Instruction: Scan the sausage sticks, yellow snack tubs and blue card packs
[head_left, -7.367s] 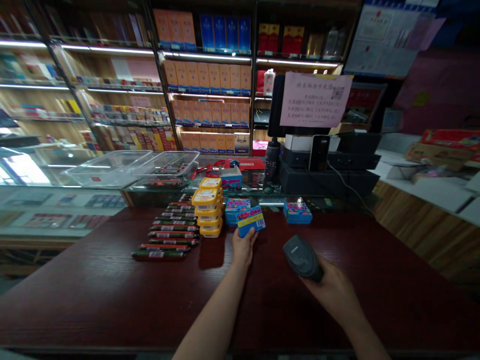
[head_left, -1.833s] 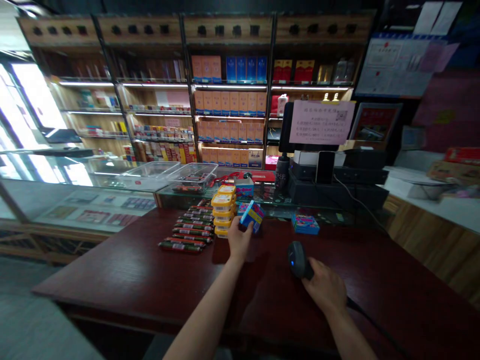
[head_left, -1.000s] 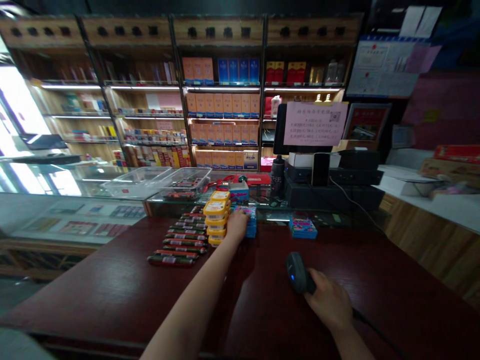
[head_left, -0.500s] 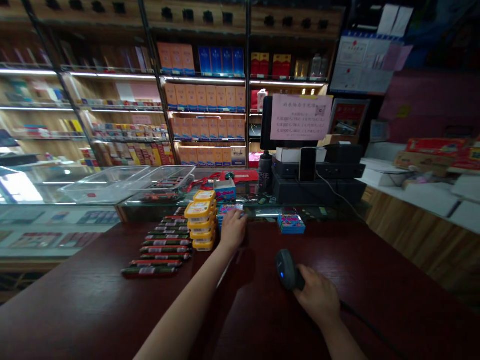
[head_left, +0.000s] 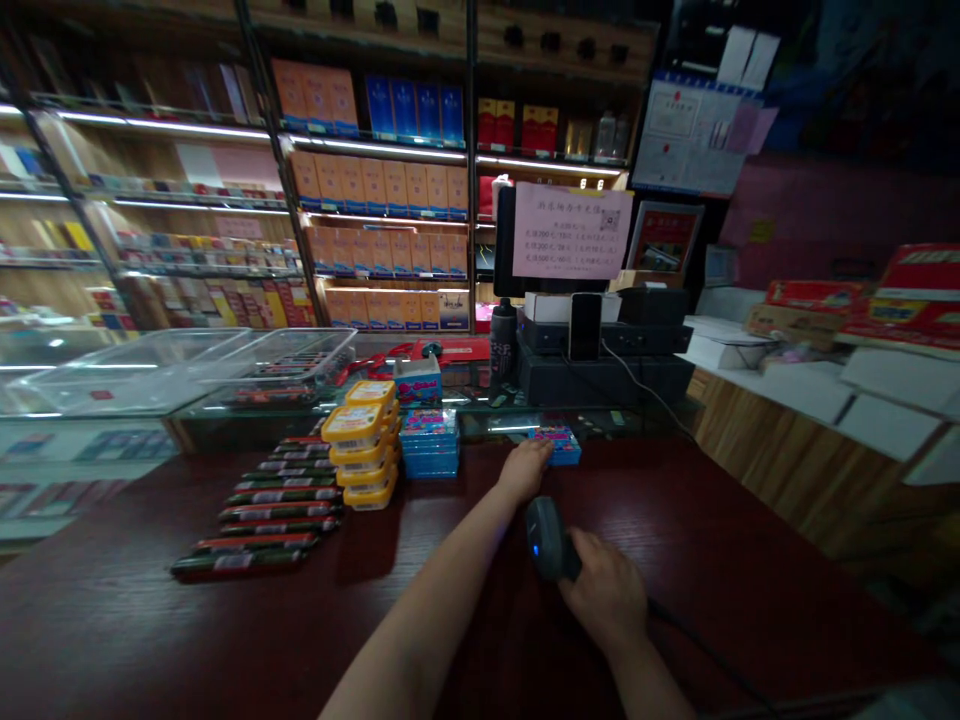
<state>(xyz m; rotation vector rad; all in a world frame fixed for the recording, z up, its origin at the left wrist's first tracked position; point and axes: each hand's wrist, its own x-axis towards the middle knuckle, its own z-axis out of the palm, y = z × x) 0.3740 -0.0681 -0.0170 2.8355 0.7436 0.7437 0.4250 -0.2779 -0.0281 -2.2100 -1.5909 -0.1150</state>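
Note:
In the head view, my right hand (head_left: 606, 590) is wrapped round the handle of a dark handheld barcode scanner (head_left: 547, 540) with a blue light, held above the table. My left hand (head_left: 526, 468) reaches forward to a low stack of blue packets (head_left: 562, 446), its fingers over the stack's left edge. Whether the fingers grip a packet is hidden. A taller stack of blue packets (head_left: 430, 445) stands to the left, beside stacked yellow-lidded tubs (head_left: 364, 455). Farther left, dark-and-red wrapped sticks (head_left: 255, 540) lie in a column.
Behind the table is a glass counter with clear plastic bins (head_left: 285, 355), an opened blue box (head_left: 418, 385) and a dark bottle (head_left: 502, 340). A monitor (head_left: 506, 240) bearing a pink notice and a phone (head_left: 585, 325) stand at the back. The scanner's cable (head_left: 705, 640) trails right.
My left hand has moved right, from the taller blue stack to the low one. The scanner stays in my right hand. The view has turned slightly right.

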